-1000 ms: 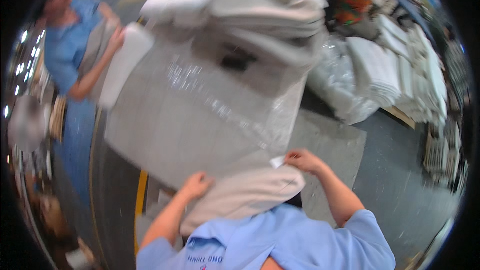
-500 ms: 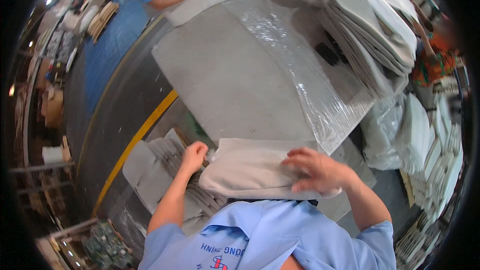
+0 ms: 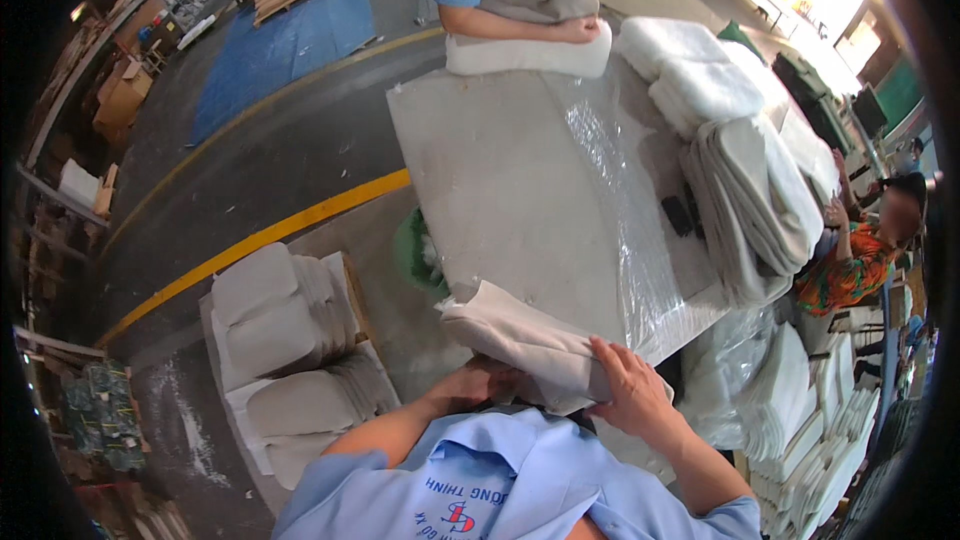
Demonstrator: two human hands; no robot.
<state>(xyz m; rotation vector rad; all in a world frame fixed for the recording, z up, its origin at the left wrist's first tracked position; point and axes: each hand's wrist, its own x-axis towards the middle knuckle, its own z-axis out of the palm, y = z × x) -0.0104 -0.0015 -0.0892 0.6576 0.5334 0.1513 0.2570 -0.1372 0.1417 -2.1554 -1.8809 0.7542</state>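
1. The folded beige cushion cover (image 3: 525, 340) lies at the near edge of the counter (image 3: 500, 190), close against the person's chest. Its long axis runs from the upper left, where a loose corner juts out, down to the lower right.
2. The right hand (image 3: 628, 392) lies flat on the cover's right end, fingers (image 3: 612, 360) spread and pressing down rather than curled around it.
3. The left hand (image 3: 478, 382) sits under the cover's near edge; it touches the fabric, but I cannot tell whether its fingers are curled or loose.
4. Both hands meet the cover, the right one on top and the left one beneath.
5. Count: one cover in hand, two hands on it, one counter with a sheet of clear plastic film (image 3: 620, 210).
6. A stack of beige covers (image 3: 750, 210) stands at the counter's right edge, well apart from the hands.
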